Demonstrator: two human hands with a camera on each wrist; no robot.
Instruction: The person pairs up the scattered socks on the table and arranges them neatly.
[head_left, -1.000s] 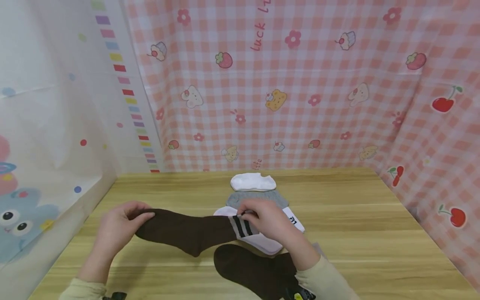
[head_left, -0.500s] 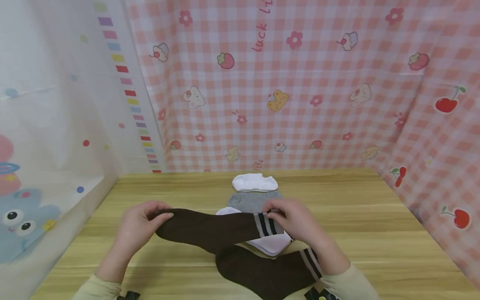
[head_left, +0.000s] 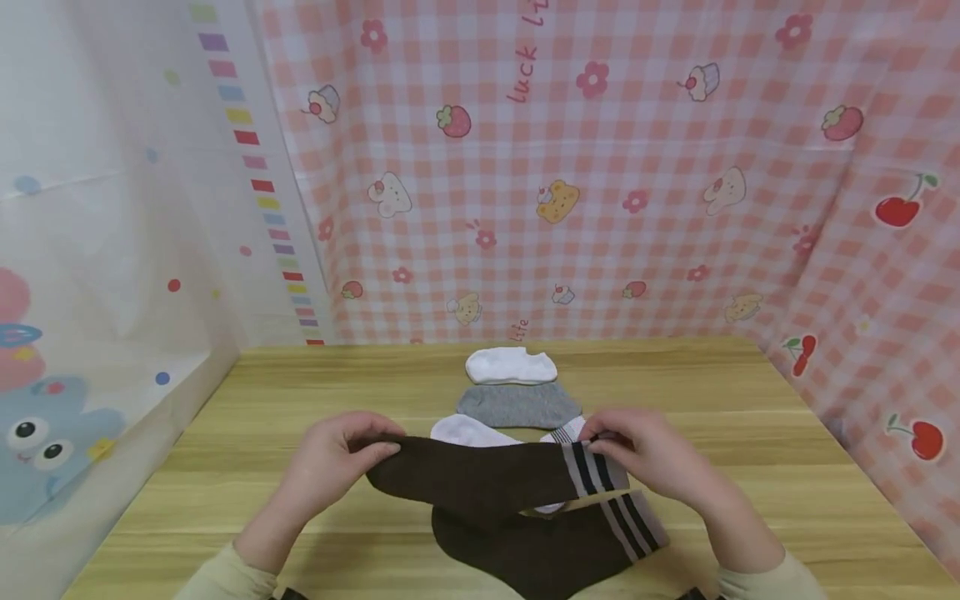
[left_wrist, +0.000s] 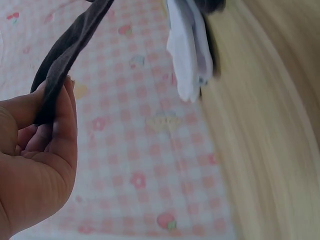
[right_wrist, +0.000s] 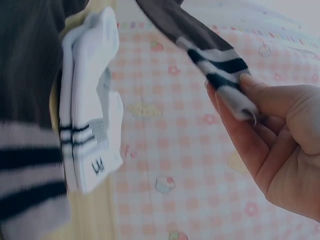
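Observation:
A dark brown sock [head_left: 480, 475] with a grey and black striped cuff is stretched level between both hands. My left hand [head_left: 337, 458] pinches its toe end, as the left wrist view also shows at the dark fabric [left_wrist: 65, 55]. At the striped cuff [right_wrist: 225, 75], my right hand [head_left: 645, 454] pinches the top edge between thumb and fingers. Below it on the table lies a matching brown sock [head_left: 540, 550], cuff to the right, its upper edge partly covered by the held one. Behind the held sock, a pair of white socks [head_left: 465, 431] is partly hidden.
Farther back on the wooden table [head_left: 315, 383] lie grey socks [head_left: 517, 406] and short white socks [head_left: 510, 367], lined up one behind another. A pink checked cloth [head_left: 480, 167] hangs behind the table, and a white printed cloth [head_left: 112, 250] hangs along its left side.
Both hands have carried the stretched brown sock to the right and slightly down, from left of the matching sock to over it. The lower sock's striped cuff has come into view.

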